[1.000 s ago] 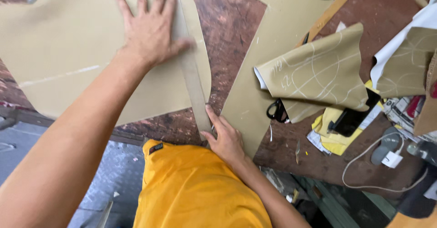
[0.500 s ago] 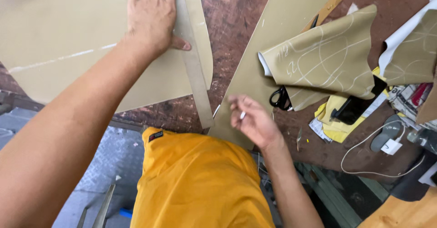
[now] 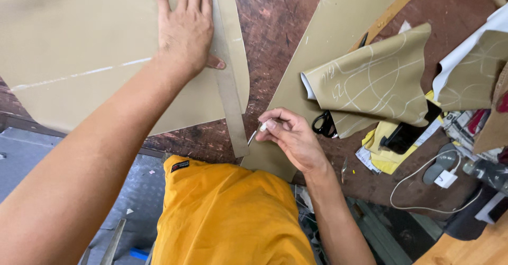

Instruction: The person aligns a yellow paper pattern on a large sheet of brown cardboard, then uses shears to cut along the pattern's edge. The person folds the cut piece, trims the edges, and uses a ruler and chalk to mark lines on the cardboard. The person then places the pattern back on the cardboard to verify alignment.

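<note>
While I looked down from the head camera, my right hand (image 3: 293, 138) was nearest to me, at the near edge of the worktable (image 3: 275, 27), with its fingers pinched around a thin marking pen (image 3: 255, 133). The pen tip stood just beside the lower end of the long ruler (image 3: 228, 79). This ruler lay over the right part of the big tan sheet (image 3: 79, 48), and its near end passed over the sheet's edge onto the bare brown wood. Farther out, my left hand (image 3: 185, 27) was open and flat, the palm pressing on the sheet and the thumb on the ruler. To draw the line well, I judged that the left hand should press firmly so the ruler could not slide, and the pen should stay tight against the ruler's edge. At the far right side lay a curled tan piece (image 3: 375, 79) with drawn curves, and black scissors (image 3: 323, 124) partly under it.
</note>
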